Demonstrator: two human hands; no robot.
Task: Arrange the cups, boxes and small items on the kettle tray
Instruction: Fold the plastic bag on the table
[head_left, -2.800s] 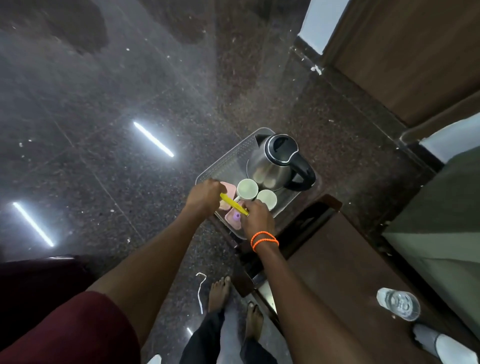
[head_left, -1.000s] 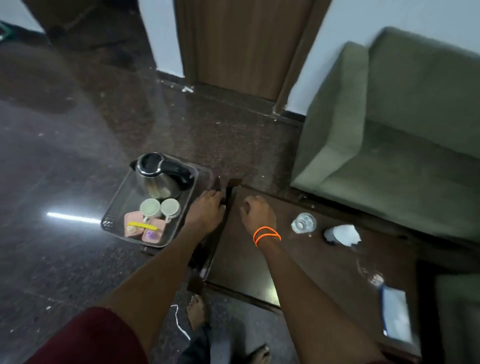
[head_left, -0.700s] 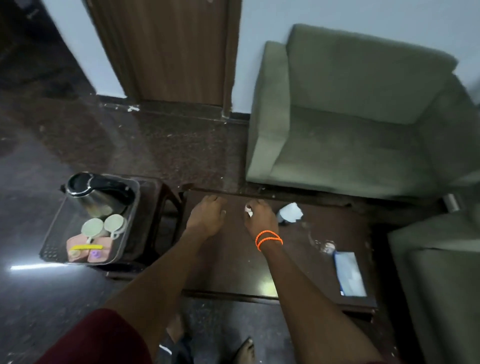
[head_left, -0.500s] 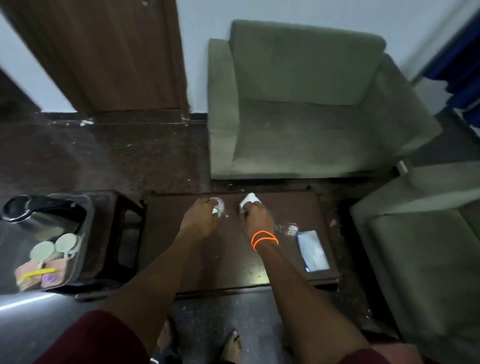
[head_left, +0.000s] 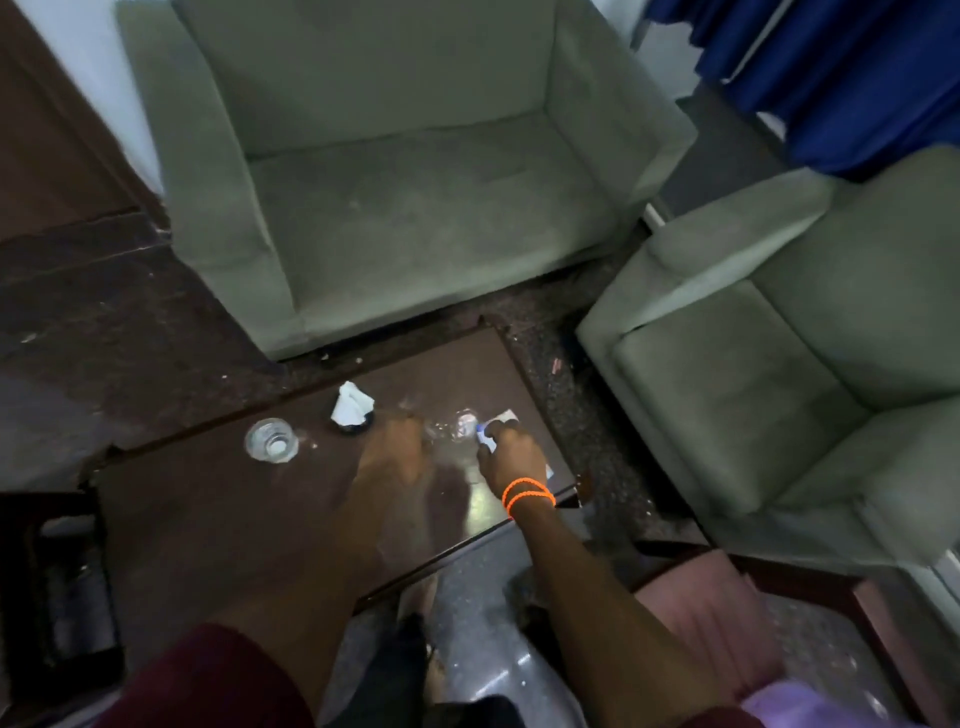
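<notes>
Head view: no tray is seen; right hand fingers are curled on a white-blue item on the table; left hand is blurred, its fingers untellable. Arranging is judged unfinished.

Both hands left the tray for the table's right end.

Clear glass upright at table's 9 o'clock, white crumpled packet at 12, second clear glass at 2
</notes>
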